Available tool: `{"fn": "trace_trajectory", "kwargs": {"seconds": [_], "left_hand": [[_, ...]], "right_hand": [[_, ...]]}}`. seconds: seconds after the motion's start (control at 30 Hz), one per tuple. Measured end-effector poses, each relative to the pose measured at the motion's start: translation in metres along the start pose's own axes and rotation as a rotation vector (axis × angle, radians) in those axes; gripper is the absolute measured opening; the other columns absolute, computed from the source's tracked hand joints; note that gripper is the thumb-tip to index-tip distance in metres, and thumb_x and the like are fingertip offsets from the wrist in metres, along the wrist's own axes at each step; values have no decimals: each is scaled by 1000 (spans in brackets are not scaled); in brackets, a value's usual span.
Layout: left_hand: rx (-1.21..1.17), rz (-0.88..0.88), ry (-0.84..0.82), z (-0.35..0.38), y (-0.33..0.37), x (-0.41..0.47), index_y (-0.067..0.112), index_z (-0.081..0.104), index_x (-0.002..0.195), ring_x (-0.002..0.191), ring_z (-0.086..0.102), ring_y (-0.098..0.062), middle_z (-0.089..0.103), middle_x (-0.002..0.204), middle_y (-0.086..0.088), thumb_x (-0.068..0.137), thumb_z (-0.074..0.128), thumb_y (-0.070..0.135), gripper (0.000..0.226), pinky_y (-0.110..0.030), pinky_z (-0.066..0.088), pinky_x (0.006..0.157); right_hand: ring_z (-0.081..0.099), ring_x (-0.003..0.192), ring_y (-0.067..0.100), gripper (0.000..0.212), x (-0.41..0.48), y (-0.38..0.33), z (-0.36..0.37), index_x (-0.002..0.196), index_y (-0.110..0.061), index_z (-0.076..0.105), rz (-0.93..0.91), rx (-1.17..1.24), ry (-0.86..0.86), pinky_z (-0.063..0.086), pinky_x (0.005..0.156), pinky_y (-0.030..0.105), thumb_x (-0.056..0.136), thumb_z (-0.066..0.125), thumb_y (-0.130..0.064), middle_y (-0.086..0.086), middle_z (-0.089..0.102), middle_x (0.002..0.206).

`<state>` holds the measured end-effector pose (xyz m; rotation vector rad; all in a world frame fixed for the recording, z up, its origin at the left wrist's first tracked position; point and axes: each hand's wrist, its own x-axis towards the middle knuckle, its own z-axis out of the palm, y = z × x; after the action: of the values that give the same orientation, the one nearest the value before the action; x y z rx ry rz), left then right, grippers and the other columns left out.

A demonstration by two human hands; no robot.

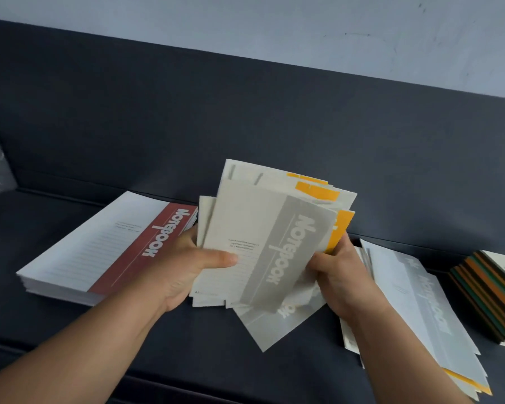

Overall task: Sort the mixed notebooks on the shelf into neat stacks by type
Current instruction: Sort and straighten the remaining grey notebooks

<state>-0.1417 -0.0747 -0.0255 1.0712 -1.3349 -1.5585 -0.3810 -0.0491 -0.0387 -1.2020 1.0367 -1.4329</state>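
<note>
My left hand point(184, 266) and right hand point(338, 275) clasp fanned notebooks point(263, 243): light, slippery, best pinched at side edges.

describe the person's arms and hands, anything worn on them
Left hand and right hand are bare: no gloves, rings or watch visible. Both forearms are bare too, with no sleeve in view. The left thumbnail looks short and unpainted.
</note>
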Motion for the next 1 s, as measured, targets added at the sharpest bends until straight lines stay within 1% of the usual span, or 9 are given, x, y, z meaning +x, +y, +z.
{"fn": "trace_trajectory", "kwargs": {"seconds": [0.13,0.2,0.27,0.33,0.4,0.43,0.63,0.8,1.0], "left_hand": [[-10,32,72,3,-6,0,17,68,108,100,70,-21,75,104,-3,57,75,11,52,-43,50,93],[54,58,90,5,-7,0,19,69,107,98,70,-16,75,102,1,57,75,14,50,-41,50,94],[103,79,103,5,-6,-1,21,69,106,97,70,-14,75,100,4,58,75,16,49,-39,51,92],[85,106,94,5,-3,-2,22,67,108,96,70,-16,75,100,4,58,74,15,51,-37,53,86],[34,154,82,3,0,-2,20,63,111,96,70,-17,74,102,0,59,73,12,54,-35,53,80],[9,173,83,3,2,-1,20,62,112,95,70,-18,74,103,-2,59,72,11,54,-34,53,79],[-23,241,122,12,2,4,22,68,102,95,70,-23,75,99,-3,61,72,11,42,-42,55,83],[-39,282,43,9,11,6,13,57,120,104,67,-23,71,111,-7,62,71,9,60,-34,55,84],[-43,294,0,7,19,0,30,52,125,103,64,-10,70,109,6,62,61,7,67,-23,52,78]], "right_hand": [[70,99,25,47,1,-1,9,122,-14,59,60,28,-14,58,73,34,75,63,-12,7,72,109],[70,91,5,24,1,-5,11,109,-25,65,102,54,-27,54,71,17,101,43,-33,-10,75,98],[59,64,-22,34,1,-8,15,93,-41,45,152,24,-14,42,59,-3,102,13,-48,-37,64,66],[62,75,-20,28,-1,-8,19,103,-39,46,113,-75,-75,46,71,-1,92,30,-59,-37,67,78],[68,106,12,69,1,-1,14,128,-23,53,45,-113,-92,54,91,30,71,79,-53,-6,72,116],[67,110,22,83,2,0,16,130,-21,52,49,-96,-101,53,92,39,58,86,-41,2,70,119],[70,102,25,68,8,1,25,120,-18,56,-2,-86,43,57,84,38,57,81,-11,3,74,108],[73,93,22,52,9,-8,18,110,-16,62,-74,-86,49,58,74,31,61,78,-9,4,76,101],[69,106,27,76,11,-9,15,125,-9,56,-50,-85,11,53,90,42,56,86,-23,9,72,113]]}}
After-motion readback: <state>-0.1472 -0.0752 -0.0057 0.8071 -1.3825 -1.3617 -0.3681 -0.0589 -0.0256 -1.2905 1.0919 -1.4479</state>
